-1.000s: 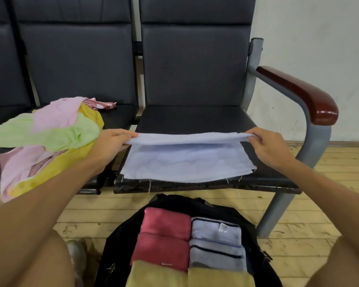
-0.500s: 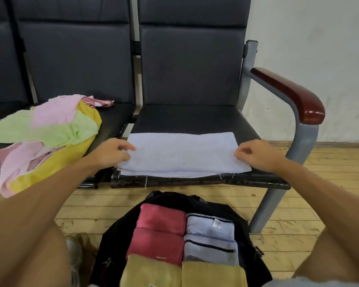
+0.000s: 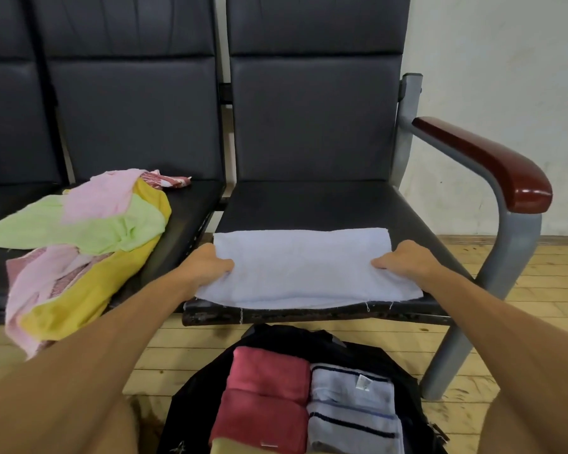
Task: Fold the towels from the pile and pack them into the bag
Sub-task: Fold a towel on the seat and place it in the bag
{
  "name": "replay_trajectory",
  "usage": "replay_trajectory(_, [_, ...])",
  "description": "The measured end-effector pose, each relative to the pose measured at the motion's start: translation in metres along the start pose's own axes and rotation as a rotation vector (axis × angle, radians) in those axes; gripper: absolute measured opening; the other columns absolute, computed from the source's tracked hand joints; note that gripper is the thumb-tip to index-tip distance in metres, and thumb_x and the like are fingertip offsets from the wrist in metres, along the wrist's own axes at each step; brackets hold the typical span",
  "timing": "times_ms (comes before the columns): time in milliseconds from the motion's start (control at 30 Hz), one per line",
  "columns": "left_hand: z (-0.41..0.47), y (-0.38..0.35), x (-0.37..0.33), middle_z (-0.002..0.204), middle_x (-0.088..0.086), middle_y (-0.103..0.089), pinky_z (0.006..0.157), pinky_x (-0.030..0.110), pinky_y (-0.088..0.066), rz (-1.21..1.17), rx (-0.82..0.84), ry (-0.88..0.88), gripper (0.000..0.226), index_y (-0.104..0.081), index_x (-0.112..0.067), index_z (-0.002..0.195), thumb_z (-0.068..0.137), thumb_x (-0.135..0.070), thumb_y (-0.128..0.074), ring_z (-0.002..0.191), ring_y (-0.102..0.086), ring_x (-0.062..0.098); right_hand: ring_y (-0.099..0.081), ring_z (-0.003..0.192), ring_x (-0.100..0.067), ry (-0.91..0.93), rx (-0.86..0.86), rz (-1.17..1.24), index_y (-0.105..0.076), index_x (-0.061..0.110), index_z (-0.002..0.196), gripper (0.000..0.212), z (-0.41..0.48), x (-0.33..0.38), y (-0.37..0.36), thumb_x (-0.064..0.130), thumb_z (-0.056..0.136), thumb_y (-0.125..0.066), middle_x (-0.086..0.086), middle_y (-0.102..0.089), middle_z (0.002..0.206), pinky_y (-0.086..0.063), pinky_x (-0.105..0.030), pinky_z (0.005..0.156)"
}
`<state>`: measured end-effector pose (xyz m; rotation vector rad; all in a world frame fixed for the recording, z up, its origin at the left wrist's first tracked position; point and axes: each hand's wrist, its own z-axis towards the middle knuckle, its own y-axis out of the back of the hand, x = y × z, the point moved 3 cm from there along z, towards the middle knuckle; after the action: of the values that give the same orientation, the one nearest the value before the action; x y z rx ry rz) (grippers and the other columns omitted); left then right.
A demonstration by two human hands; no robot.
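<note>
My left hand (image 3: 207,265) and right hand (image 3: 404,262) gripping the side edges of the pale blue towel (image 3: 302,267), lying folded on the bench (image 3: 309,204), bag (image 3: 191,404) on floor below

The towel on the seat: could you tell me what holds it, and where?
The left hand grips the towel by its left edge, the right hand by its right edge.

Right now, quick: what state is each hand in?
Left hand: closed, gripping the left end of the pale blue towel.
Right hand: closed, gripping the towel's right end.
</note>
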<state>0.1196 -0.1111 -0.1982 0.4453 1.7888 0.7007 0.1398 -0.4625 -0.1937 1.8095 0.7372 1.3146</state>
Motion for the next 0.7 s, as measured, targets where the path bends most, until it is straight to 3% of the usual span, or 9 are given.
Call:
replay_trajectory(167, [-0.009, 0.023, 0.005, 0.116, 0.017, -0.060, 0.064, 0.036, -0.051, -0.400, -0.032, 0.154, 0.056, -0.053, 0.000, 0.121, 0.074, -0.012, -0.079, 0.100, -0.061, 0.031, -0.057, 0.100, -0.027, -0.014, 0.062, 0.226, -0.056, 0.004, 0.112, 0.043, -0.005, 0.005, 0.000, 0.023, 0.080, -0.079, -0.012, -0.059, 0.109, -0.051, -0.039, 0.087])
replay_trajectory(300, [-0.024, 0.043, -0.005, 0.106, 0.015, -0.069, 0.076, 0.038, -0.054, -0.687, 0.024, 0.161, 0.043, -0.060, -0.003, 0.117, 0.081, -0.020, -0.075, 0.091, -0.067, 0.030, -0.063, 0.095, -0.031, -0.030, 0.162, 0.404, -0.062, -0.001, 0.106, 0.032, -0.012, 0.010, -0.002, 0.022, 0.086, -0.073, -0.017, -0.065, 0.104, -0.055, -0.046, 0.089])
replay_trajectory(433, [-0.035, 0.052, -0.034, 0.100, 0.014, -0.069, 0.068, 0.032, -0.054, -0.749, 0.015, 0.085, 0.037, -0.060, -0.003, 0.118, 0.086, -0.020, -0.069, 0.083, -0.068, 0.024, -0.057, 0.074, -0.025, -0.052, 0.258, 0.450, -0.061, -0.005, 0.104, 0.025, -0.024, 0.017, -0.005, 0.018, 0.094, -0.062, -0.018, -0.063, 0.089, -0.048, -0.034, 0.066])
replay_trajectory(500, [-0.042, 0.048, -0.055, 0.107, 0.017, -0.069, 0.068, 0.034, -0.055, -0.761, 0.029, 0.056, 0.037, -0.059, -0.004, 0.120, 0.088, -0.021, -0.066, 0.089, -0.069, 0.026, -0.062, 0.079, -0.025, -0.057, 0.280, 0.472, -0.059, -0.001, 0.107, 0.021, -0.029, 0.020, -0.004, 0.016, 0.095, -0.059, -0.017, -0.066, 0.099, -0.053, -0.032, 0.064])
replay_trajectory(600, [-0.050, 0.029, -0.089, 0.111, 0.017, -0.066, 0.081, 0.038, -0.054, -0.722, 0.066, -0.013, 0.033, -0.057, -0.006, 0.121, 0.091, -0.019, -0.062, 0.099, -0.066, 0.029, -0.065, 0.080, -0.024, -0.057, 0.299, 0.504, -0.057, 0.001, 0.112, 0.020, -0.032, 0.020, -0.003, 0.013, 0.096, -0.057, -0.014, -0.065, 0.099, -0.052, -0.031, 0.056])
replay_trajectory(700, [-0.060, -0.004, -0.118, 0.103, 0.014, -0.062, 0.077, 0.037, -0.052, -0.612, 0.119, -0.068, 0.015, -0.056, -0.013, 0.106, 0.092, -0.017, -0.059, 0.092, -0.062, 0.027, -0.065, 0.083, -0.023, -0.066, 0.329, 0.547, -0.054, 0.002, 0.119, 0.023, -0.033, 0.018, -0.002, 0.011, 0.098, -0.054, -0.012, -0.064, 0.102, -0.052, -0.030, 0.054])
